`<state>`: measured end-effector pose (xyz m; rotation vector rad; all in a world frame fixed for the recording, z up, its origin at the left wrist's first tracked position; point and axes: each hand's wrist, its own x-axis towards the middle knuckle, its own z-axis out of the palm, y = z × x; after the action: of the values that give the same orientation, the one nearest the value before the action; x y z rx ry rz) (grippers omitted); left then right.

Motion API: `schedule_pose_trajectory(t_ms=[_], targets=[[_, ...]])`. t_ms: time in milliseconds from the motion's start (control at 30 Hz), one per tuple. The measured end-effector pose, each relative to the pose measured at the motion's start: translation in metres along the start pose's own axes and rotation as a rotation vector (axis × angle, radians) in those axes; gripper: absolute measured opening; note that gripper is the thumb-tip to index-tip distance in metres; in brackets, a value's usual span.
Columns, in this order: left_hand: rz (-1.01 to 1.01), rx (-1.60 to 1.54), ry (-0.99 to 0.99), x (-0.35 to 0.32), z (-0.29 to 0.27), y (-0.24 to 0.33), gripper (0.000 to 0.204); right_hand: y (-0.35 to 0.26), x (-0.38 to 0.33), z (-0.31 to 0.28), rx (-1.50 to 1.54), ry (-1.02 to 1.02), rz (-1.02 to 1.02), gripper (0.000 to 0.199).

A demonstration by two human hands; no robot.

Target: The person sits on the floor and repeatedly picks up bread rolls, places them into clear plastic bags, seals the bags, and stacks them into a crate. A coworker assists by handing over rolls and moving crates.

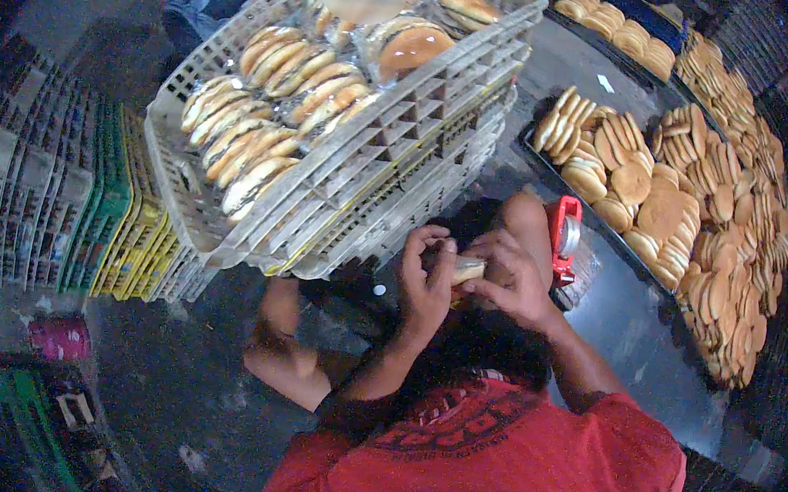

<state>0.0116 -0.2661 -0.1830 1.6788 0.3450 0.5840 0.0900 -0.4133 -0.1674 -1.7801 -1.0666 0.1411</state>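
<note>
In front of my chest, my left hand [426, 276] and my right hand [512, 281] are close together with bent fingers. Between them is a small pale, yellowish bundle [468, 270], gripped from both sides. It is too small and too covered by fingers to name. Just beyond my right hand stands a red tape dispenser [563, 239] holding a roll of tape. Ahead and to the left, the top grey plastic crate [363, 169] contains several clear bags of sliced round buns [274, 59].
More crates are stacked beneath that one, and green, yellow and grey crates [109, 204] stand farther left. At right, a dark tray [596, 213] bears loose buns [630, 183], with a big heap of buns [731, 241] beyond. Another person [199, 0] is at the upper left.
</note>
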Motion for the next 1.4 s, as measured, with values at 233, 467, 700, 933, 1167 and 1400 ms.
schedule_pose_trajectory(t_ms=[233,467,700,933,1167,1400], targets=[[-0.074,-0.133,-0.086,0.021,-0.036,0.057,0.052,-0.059,0.044,-0.011,-0.294,0.345,0.131,0.045],[0.553,0.257,-0.234,0.072,-0.133,0.175,0.032,-0.114,0.157,-0.024,-0.212,0.209,-0.372,0.069],[0.601,0.569,0.331,0.278,-0.233,0.209,0.018,-0.073,0.361,-0.001,0.083,-0.054,-0.572,0.063],[0.112,1.367,-0.343,0.361,-0.204,0.087,0.035,-0.008,0.397,0.038,-0.623,-0.577,-0.392,0.063],[0.228,1.262,-0.213,0.376,-0.189,0.058,0.028,0.029,0.401,0.046,-0.539,-0.542,-0.567,0.033],[0.341,0.115,0.061,0.287,-0.183,0.148,0.021,-0.037,0.383,0.016,0.451,-0.019,0.181,0.041]])
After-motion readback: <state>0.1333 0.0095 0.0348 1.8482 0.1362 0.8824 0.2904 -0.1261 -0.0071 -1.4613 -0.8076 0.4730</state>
